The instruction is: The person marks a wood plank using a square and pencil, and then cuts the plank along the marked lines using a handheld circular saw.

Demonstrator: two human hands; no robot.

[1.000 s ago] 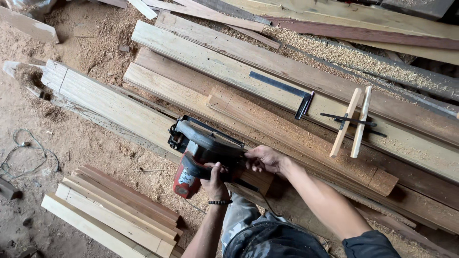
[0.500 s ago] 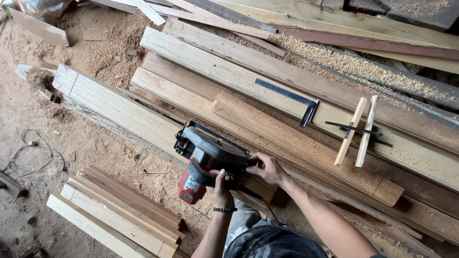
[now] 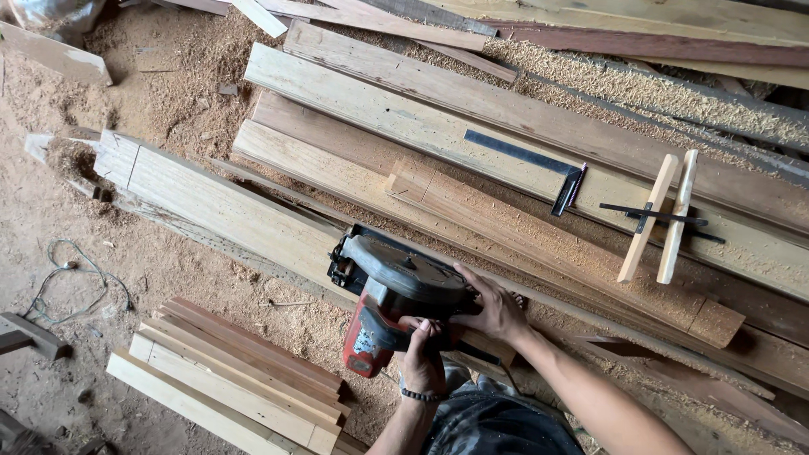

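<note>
A red and dark grey circular saw (image 3: 389,291) rests on the end of a pale wooden plank (image 3: 227,211) that runs up to the left. My left hand (image 3: 421,358), with a bead bracelet at the wrist, grips the saw's rear handle. My right hand (image 3: 495,307) lies on the saw's dark blade guard, fingers spread over its right side. A reddish plank (image 3: 548,244) dusted with sawdust lies just beyond the saw.
A metal try square (image 3: 539,168) lies on a long pale board (image 3: 404,118). Two light wooden sticks with a dark metal piece (image 3: 661,215) sit at right. A stack of thin battens (image 3: 236,375) lies lower left. A cable (image 3: 72,274) curls on the sawdust floor.
The view has shifted slightly; the saw and both hands keep the same hold. The saw sits a little further along the plank.
</note>
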